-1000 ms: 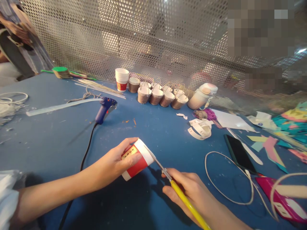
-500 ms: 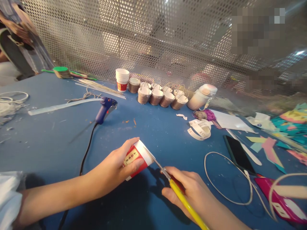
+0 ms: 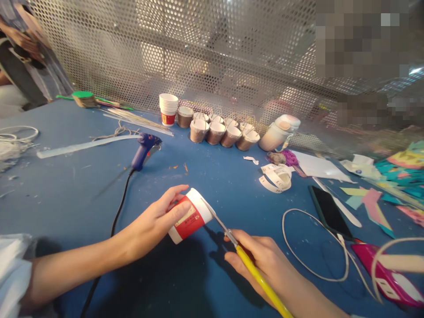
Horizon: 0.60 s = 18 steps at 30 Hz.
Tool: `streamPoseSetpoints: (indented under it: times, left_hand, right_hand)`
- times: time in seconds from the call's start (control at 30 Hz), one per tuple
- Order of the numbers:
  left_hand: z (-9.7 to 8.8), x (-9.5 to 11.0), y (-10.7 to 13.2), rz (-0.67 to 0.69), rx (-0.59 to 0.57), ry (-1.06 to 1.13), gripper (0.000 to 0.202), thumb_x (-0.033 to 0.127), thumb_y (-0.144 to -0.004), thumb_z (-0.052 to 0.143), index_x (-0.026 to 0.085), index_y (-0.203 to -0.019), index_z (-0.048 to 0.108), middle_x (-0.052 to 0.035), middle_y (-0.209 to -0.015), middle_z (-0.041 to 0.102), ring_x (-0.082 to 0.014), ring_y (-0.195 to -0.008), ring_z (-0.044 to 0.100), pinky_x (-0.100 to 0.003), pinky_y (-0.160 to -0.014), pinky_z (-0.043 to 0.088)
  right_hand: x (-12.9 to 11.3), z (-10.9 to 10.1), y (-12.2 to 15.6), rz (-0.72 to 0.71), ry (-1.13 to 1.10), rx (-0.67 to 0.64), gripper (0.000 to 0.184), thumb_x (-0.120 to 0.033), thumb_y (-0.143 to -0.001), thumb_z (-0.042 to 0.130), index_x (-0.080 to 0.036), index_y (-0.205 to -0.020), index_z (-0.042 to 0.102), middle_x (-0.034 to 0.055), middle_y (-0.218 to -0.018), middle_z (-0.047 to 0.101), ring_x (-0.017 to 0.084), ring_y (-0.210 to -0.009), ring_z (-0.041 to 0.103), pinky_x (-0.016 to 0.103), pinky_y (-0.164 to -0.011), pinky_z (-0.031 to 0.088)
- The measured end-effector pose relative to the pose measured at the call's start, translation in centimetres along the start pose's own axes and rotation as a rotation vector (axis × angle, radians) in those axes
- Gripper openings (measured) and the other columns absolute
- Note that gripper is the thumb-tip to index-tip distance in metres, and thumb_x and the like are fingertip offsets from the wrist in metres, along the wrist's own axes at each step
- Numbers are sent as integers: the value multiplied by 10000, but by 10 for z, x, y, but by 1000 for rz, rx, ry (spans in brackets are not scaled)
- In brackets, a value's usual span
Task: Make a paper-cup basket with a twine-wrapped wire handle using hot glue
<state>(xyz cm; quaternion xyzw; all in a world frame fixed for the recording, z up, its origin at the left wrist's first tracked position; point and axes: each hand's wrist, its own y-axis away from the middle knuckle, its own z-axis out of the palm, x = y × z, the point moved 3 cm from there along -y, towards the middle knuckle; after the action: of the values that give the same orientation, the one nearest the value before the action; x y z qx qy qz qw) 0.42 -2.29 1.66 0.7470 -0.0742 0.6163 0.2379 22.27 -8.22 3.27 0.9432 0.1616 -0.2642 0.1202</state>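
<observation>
My left hand [image 3: 162, 221] grips a red and white paper cup [image 3: 190, 223], tilted with its white rim toward the right. The thumb lies across the cup's printed side, and the other fingers go behind it. In my right hand [image 3: 261, 260] is a pair of scissors [image 3: 253, 271] with a long yellow handle. Their metal blades touch the cup's rim. Whether the blades are parted cannot be made out. Both hands are above the blue table [image 3: 139, 282].
A purple glue gun [image 3: 141, 152] with a black cord stands left. Behind are stacked cups [image 3: 168, 108], several brown-wrapped cups [image 3: 217, 132] and a jar [image 3: 278, 132]. To the right lie paper strips [image 3: 276, 177], a phone [image 3: 329, 212], a white cable [image 3: 285, 247] and a pink tool [image 3: 387, 278].
The cup has turned in my left hand, so its yellow label has shifted and the thumb sits higher on its side. The scissors stay at the rim, almost in the same place.
</observation>
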Motion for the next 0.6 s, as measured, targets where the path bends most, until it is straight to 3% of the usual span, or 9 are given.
streamPoseSetpoints:
  times: [0.17,0.43,0.6]
  left_hand:
    - [2,1,-3,-42,-91,55,558,554,-865,481,241,-1324,437,-35,-1127,644,-206,-935,598,-302,-811,472]
    - [8,-4,4,-11,-51,-100,560,531,-873,470,274,-1355,346,-24,-987,647,-165,-719,586,-257,-611,489]
    - [10,-6,4,-2,-34,-110,560,526,-877,468,274,-1357,326,-29,-976,643,-160,-687,589,-250,-578,489]
  right_hand:
    - [-1,-3,-1,-6,7,10,325,-458,-913,468,-161,-959,592,-29,-577,518,90,-461,368,214,-463,323]
    - [-7,-7,-1,-34,71,37,236,-413,-879,523,-184,-867,580,-59,-536,455,95,-468,329,216,-463,291]
    - [-6,-4,1,-2,67,-4,270,-418,-916,477,-173,-908,589,-28,-575,517,94,-482,386,214,-477,321]
